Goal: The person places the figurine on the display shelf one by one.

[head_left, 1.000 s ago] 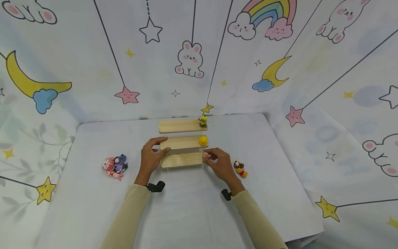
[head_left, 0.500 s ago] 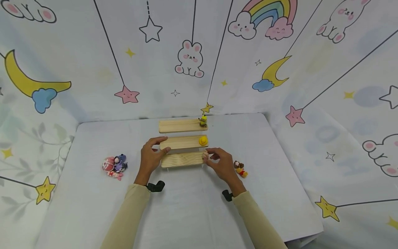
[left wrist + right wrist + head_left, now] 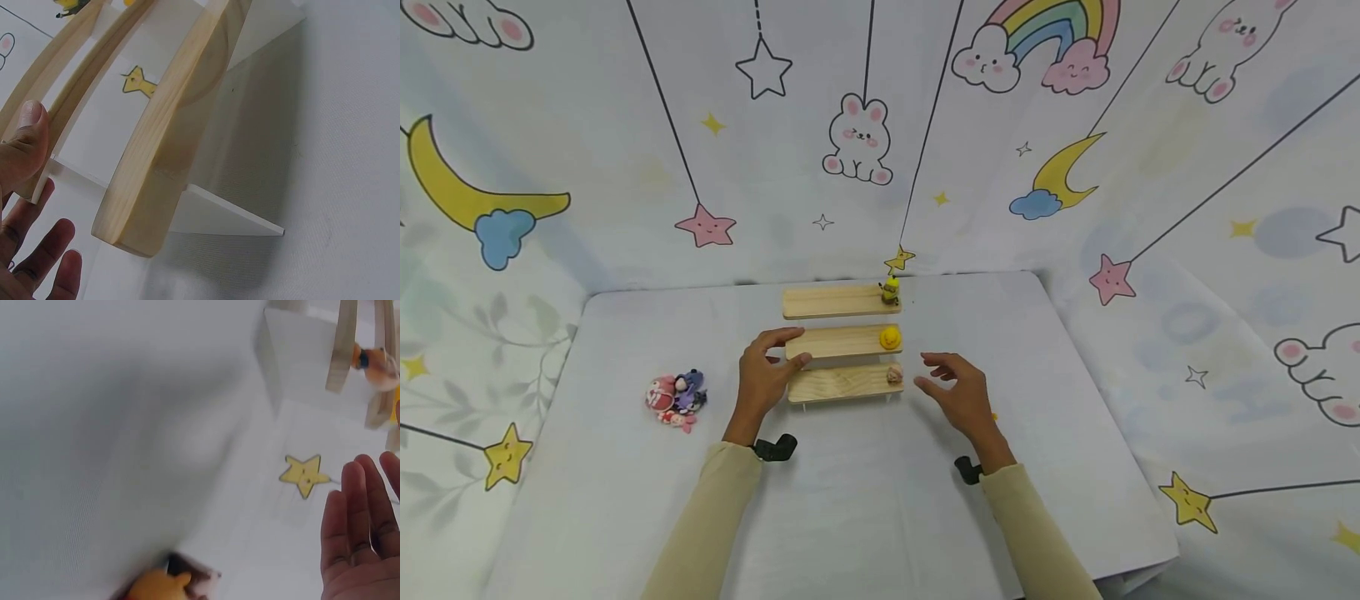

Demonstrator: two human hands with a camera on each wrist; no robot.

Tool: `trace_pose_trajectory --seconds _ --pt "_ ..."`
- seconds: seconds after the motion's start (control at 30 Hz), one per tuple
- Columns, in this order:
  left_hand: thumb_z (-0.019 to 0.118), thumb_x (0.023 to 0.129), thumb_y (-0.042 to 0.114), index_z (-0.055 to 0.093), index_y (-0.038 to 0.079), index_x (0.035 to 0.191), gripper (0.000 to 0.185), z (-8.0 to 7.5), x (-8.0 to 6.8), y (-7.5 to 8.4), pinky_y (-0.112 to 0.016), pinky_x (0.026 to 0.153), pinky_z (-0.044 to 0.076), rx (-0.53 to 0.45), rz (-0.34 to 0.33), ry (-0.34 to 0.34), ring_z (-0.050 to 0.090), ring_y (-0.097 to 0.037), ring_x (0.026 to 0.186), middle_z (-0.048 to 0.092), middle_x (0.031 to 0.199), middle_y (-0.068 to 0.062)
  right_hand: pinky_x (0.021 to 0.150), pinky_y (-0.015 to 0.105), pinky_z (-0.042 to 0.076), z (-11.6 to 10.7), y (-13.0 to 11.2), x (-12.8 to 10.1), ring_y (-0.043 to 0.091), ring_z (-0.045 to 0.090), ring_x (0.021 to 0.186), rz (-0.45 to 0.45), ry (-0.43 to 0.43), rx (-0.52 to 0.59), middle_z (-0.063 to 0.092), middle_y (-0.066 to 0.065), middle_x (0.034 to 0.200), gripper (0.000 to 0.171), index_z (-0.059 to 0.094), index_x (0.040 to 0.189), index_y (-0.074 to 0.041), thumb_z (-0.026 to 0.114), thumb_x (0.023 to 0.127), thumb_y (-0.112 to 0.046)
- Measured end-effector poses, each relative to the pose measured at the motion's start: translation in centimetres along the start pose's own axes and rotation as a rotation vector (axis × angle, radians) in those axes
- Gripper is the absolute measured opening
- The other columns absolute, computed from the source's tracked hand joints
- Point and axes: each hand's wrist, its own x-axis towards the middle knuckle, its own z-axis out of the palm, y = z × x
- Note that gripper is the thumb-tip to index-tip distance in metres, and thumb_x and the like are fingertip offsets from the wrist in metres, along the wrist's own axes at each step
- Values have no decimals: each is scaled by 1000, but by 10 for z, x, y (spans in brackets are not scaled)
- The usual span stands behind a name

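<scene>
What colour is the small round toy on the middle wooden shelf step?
The small round toy on the middle wooden shelf step is yellow; the head view shows it best.

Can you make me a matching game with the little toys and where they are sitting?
Things:
1. yellow duck
2. pink toy
3. yellow figure with a dark band
4. pile of toys

Places:
A. top step of the wooden shelf
B. on the table, left of the left hand
C. middle step
D. bottom step, nearest the right hand

Pairs: 1-C, 2-D, 3-A, 4-B
</scene>
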Motion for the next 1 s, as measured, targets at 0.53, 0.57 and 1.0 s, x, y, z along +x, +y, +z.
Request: trace_pose_trajectory --seconds 0.53,0.57,1.0 --pt "88 89 28 75 22 134 47 0 1 -1 -49 99 49 -4 1 -4 60 -30 126 68 141 -6 92 27 52 -61 34 -8 22 71 103 97 139 17 78 3 124 36 75 129 -21 83 95 -25" --pt "88 89 28 75 21 134 47 0 1 -1 -49 99 49 -6 2 -3 60 -30 126 68 140 -6 92 26 51 -64 36 -8 22 71 103 104 144 10 77 2 124 36 75 129 -21 83 95 -25" --pt "89 88 27 75 22 134 48 0 1 -1 -48 98 49 -9 3 3 60 -30 126 69 140 -7 97 41 51 -70 64 -24 27 70 109 224 71 -60 77 4 126 37 75 130 -17 83 95 -27"
